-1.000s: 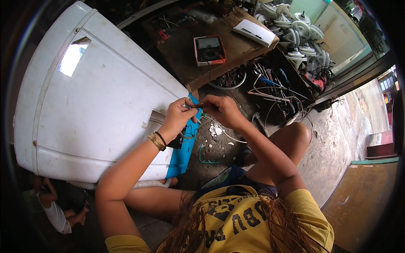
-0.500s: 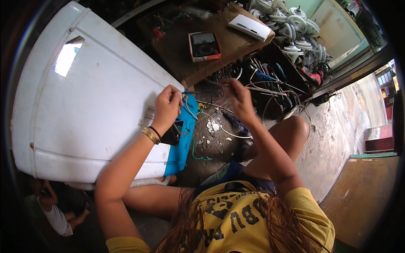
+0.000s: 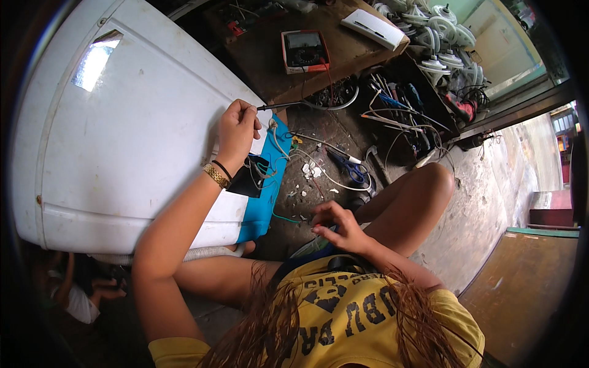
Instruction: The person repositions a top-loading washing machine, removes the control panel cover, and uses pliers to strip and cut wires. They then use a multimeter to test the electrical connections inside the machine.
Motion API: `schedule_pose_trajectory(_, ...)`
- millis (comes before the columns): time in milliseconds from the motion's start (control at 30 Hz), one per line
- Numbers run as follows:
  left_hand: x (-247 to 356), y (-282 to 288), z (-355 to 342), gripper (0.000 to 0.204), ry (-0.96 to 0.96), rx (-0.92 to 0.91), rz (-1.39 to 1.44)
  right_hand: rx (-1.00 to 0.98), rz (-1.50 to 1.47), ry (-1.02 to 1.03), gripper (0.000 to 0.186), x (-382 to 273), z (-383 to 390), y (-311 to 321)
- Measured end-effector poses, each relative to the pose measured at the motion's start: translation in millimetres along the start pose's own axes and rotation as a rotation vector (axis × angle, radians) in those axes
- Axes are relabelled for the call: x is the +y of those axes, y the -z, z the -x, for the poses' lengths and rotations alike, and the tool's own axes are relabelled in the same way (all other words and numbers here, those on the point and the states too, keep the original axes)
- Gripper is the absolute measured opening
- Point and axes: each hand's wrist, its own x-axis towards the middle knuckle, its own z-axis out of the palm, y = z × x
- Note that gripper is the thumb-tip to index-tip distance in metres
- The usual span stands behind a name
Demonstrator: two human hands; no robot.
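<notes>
My left hand point(image 3: 238, 127) is closed in a pinch over the white casing of a large appliance point(image 3: 141, 141), holding a black test probe point(image 3: 273, 107) that points away to the right. Lower down, above my lap, my right hand point(image 3: 337, 226) has its fingers curled together. A small red bit shows at its fingertips and a thin red lead seems to run up from it. At the casing's blue end panel point(image 3: 259, 211) is a dark opening point(image 3: 246, 181) with loose wires coming out. One green wire point(image 3: 286, 218) trails toward my right hand.
An analog multimeter point(image 3: 305, 51) in a red-orange case and a white box point(image 3: 374, 29) with a pen sit on a brown bench. Blue-handled scissors point(image 3: 353, 167) and white scraps lie on the floor. Beyond are a tool box point(image 3: 408, 113) and piled white round parts point(image 3: 443, 37). Another person is at lower left.
My right hand has come down from beside the bench toward my lap. My left hand has moved slightly up and left, still holding the black probe. The view has shifted a little.
</notes>
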Motion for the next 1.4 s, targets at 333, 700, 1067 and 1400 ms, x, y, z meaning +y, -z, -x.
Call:
schedule_pose_trajectory(333, 8, -3, 4, 0.016, 0.041, 0.002, 0.000, 0.044, 0.173, 0.222, 0.023, 16, -16, -20)
schedule_pose_trajectory(700, 3, 1, 0, 0.015, 0.042, 0.011, 0.001, 0.006, 0.179, 0.188, 0.027, 17, -8, -22)
schedule_pose_trajectory(1067, 6, -1, 2, 0.015, 0.072, 0.013, 0.032, -0.026, 0.244, 0.286, 0.024, 22, -17, -31)
schedule_pose_trajectory(1400, -1, 2, 0, 0.014, 0.072, -0.007, -0.026, 0.073, 0.362, 0.564, 0.018, 21, -31, -30)
